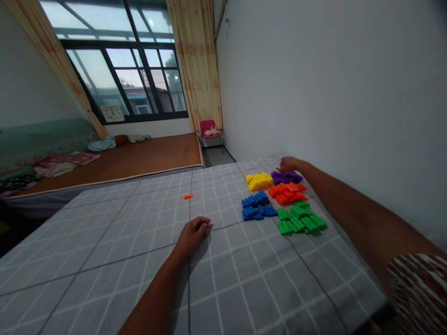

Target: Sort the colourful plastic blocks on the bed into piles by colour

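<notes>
My right hand (pixel 288 164) reaches to the far side of the purple pieces (pixel 287 177), its fingers closed; whatever they hold is too small to make out. Resting on the cloth, my left hand (pixel 194 233) has its fingers curled together, and their contents are unclear. A single orange piece (pixel 188 197) lies beyond my left hand. On the right are piles of yellow pieces (pixel 259 181), orange-red pieces (pixel 287 193), blue pieces (pixel 256 206) and green pieces (pixel 301 218).
A grey checked cloth (pixel 139 260) covers the table. A white wall (pixel 314 83) runs along the right. Behind are a low bed (pixel 157 151), a pink chair (pixel 208 125) and a window with a clock (pixel 112 113).
</notes>
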Available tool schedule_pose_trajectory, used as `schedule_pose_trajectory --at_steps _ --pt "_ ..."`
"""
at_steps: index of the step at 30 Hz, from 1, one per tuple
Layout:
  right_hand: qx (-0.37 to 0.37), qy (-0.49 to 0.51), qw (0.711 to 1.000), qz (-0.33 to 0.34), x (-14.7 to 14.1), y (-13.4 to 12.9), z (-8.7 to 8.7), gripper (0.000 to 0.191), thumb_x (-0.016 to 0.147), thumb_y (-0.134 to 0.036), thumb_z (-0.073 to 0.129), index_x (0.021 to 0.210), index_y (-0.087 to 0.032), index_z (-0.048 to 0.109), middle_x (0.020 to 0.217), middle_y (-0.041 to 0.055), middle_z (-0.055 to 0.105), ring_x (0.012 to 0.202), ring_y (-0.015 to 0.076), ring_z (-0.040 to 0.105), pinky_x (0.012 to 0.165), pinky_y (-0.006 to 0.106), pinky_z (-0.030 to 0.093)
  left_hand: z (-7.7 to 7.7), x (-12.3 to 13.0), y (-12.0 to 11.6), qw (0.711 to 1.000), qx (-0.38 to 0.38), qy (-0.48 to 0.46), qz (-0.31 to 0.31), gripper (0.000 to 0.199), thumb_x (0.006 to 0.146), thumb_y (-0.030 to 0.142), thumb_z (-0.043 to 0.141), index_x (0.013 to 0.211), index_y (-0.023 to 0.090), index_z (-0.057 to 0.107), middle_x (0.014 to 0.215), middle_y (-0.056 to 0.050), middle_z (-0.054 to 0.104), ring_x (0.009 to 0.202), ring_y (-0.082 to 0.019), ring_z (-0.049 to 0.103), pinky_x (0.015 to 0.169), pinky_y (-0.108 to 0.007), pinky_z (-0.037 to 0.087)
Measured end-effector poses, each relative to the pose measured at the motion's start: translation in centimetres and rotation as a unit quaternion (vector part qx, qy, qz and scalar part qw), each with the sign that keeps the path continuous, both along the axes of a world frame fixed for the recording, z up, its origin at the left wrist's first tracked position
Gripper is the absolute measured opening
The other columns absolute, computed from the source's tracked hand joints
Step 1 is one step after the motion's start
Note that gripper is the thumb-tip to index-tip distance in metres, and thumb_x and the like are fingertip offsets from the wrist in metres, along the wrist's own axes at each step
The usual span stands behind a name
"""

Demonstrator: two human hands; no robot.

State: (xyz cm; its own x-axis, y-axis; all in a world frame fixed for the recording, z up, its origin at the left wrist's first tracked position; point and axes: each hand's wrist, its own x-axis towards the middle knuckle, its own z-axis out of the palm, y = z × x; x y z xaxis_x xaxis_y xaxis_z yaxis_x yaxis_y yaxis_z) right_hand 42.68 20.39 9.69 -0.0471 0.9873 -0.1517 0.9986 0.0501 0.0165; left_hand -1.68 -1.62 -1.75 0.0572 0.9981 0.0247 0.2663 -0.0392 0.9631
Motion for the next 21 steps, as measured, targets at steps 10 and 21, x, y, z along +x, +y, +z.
schedule_pose_trajectory --at_steps 10,21 --pt "-0.025 0.0 0.999 -0.024 0.8 -0.1 -3.0 0.024 0.076 -0.033 0.068 0.06 -0.015 0.069 0.068 0.0131 0.07 0.065 0.0207 0.066 0.064 0.032 0.05 -0.1 0.1 -0.3 0.999 0.011 0.037 0.011 0.033 0.074 0.042 0.057 0.093 0.016 0.066 0.085 -0.006 0.074 0.064 -0.016 0.063 0.062 -0.029 0.051" --pt "0.096 0.068 0.941 0.319 -20.9 -3.1 -2.8 0.024 0.087 -0.035 0.058 0.099 -0.02 0.073 0.096 0.007 0.075 0.087 0.0198 0.067 0.073 0.026 0.044 2.2 -3.2 -0.1 0.917 0.144 0.328 0.176 0.03 0.086 0.017 0.049 0.11 0.021 0.068 0.115 -0.008 0.068 0.111 -0.022 0.058 0.101 -0.036 0.043"
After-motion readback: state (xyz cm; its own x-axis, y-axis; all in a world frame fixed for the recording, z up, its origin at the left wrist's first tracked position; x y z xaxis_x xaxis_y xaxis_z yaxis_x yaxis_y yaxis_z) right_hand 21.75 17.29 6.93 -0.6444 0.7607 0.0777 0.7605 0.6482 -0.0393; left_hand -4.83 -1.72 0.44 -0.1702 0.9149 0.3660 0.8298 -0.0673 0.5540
